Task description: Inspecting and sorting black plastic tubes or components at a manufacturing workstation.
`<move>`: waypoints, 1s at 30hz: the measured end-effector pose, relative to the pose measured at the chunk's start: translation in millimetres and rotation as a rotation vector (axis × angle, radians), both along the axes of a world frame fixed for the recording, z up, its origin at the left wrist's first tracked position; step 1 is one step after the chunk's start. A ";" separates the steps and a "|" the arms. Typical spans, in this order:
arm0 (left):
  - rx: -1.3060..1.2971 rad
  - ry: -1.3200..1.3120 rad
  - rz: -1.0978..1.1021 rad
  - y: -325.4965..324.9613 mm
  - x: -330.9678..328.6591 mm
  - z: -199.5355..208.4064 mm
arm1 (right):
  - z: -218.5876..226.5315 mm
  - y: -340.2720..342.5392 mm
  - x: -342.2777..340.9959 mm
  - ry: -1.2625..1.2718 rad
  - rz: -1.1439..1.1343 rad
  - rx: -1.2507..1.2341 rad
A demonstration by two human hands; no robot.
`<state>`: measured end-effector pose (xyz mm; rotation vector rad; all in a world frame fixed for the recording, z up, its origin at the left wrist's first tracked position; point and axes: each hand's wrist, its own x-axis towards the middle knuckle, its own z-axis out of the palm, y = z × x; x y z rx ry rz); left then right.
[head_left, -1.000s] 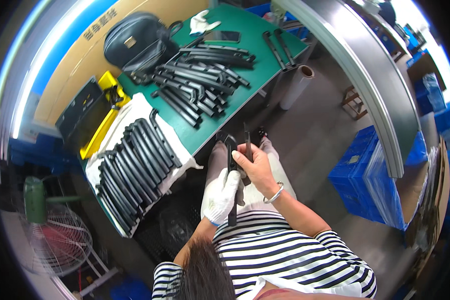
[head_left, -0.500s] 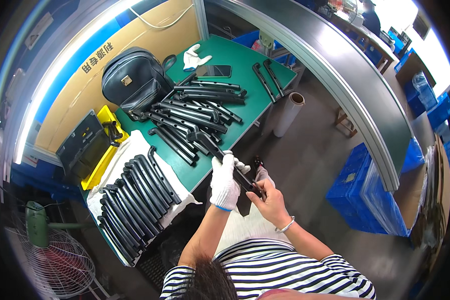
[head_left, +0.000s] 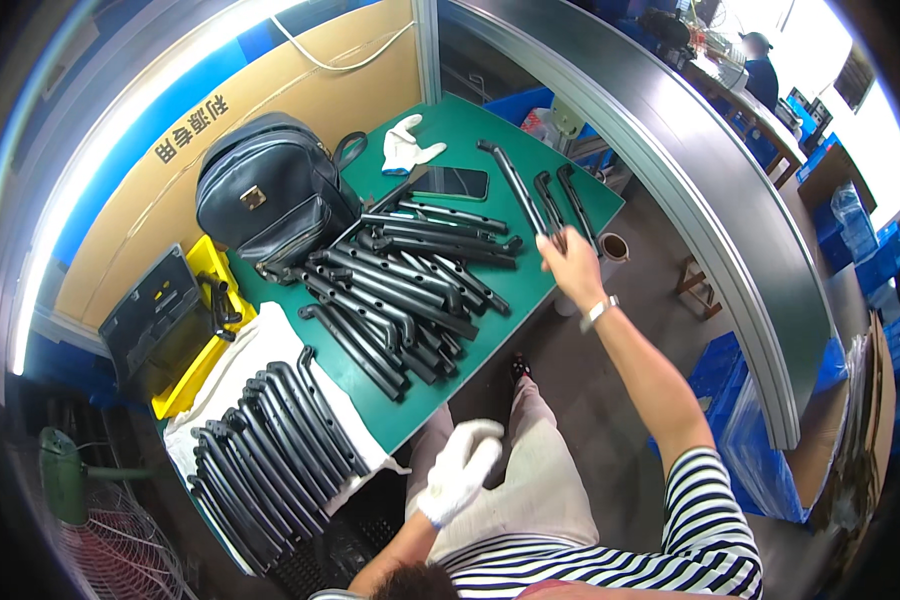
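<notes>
One black bar (head_left: 514,185) is pinched by its near end between the thumb and fingers of the bare right hand (head_left: 575,270). From the fingers it goes up and to the left, away from the person. Its bent end is the far one. Two more black bars (head_left: 549,202) lie just to its right, bent ends far too, and slant nearly the same way, but the pinched bar leans a bit more to the left. I cannot tell if it touches the green table (head_left: 460,130) or is a little above it.

The right hand is much the nearer one to all three bars. Its back faces up, and its arm is stretched far out, past the shiny bracelet (head_left: 599,312) down to the striped sleeve (head_left: 715,520).

The left hand (head_left: 462,470), in a white glove, is well apart, low over the lap. Its fingers are loosely bent, and I see nothing in them.

Farther left on the table is a messy heap of black bars (head_left: 400,300), with a phone (head_left: 450,182) behind it. Past the heap, a neat row of black bars (head_left: 275,450) lies on a white cloth (head_left: 370,450).
</notes>
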<state>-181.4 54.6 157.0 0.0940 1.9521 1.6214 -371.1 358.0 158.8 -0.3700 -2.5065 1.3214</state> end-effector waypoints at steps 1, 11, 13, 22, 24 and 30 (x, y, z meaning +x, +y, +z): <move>0.028 -0.018 -0.006 -6.1 3.8 -3.7 | -3.3 6.4 -37.4 -0.022 -0.038 0.100; 0.113 -0.347 0.157 -17.1 14.8 -46.8 | -55.0 16.3 -263.0 -0.120 -0.179 0.597; 0.126 -0.403 0.232 -14.4 12.6 -53.0 | -64.8 18.2 -275.0 -0.174 -0.170 0.634; 0.143 -0.378 0.326 -10.1 13.7 -60.5 | -66.7 14.8 -262.7 -0.178 -0.202 0.668; 0.173 -0.367 0.338 -13.3 14.3 -57.7 | -53.1 9.4 -247.5 -0.106 -0.182 0.611; -0.003 -0.263 0.213 -35.0 13.7 -37.3 | -7.8 -38.1 -174.2 -0.042 0.234 0.227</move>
